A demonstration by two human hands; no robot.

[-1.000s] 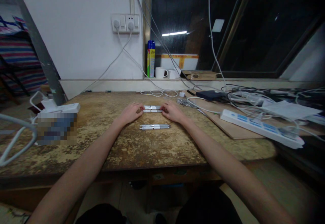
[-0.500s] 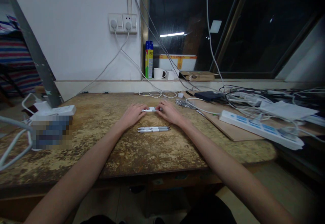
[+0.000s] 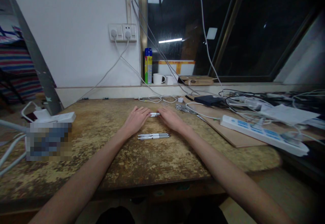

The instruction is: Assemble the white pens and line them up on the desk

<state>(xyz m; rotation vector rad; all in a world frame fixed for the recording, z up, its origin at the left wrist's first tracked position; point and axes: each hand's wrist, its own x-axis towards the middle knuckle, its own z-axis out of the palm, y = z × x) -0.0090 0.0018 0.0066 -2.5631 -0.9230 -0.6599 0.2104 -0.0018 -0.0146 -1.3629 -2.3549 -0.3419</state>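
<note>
Two slim white-and-grey pens (image 3: 153,136) lie side by side on the worn yellow-brown wooden table (image 3: 152,163). Beyond this loose pair, the left hand (image 3: 137,119) and the right hand (image 3: 170,118) face each other, fingers curled narrow, apparently gripping opposite ends of the white-and-grey held pens (image 3: 154,115). Only a short middle stretch shows, so I cannot tell their number or whether they touch the wood. Uneven pressure from the two hands could twist the held pens or splay them; slim barrels might then roll toward the loose pair. A low wrist drawn back could knock that pair askew. Beyond and right of it, a crumpled clear plastic bag (image 3: 182,107) sits near the right hand, where an outward sweep might nudge it.
</note>
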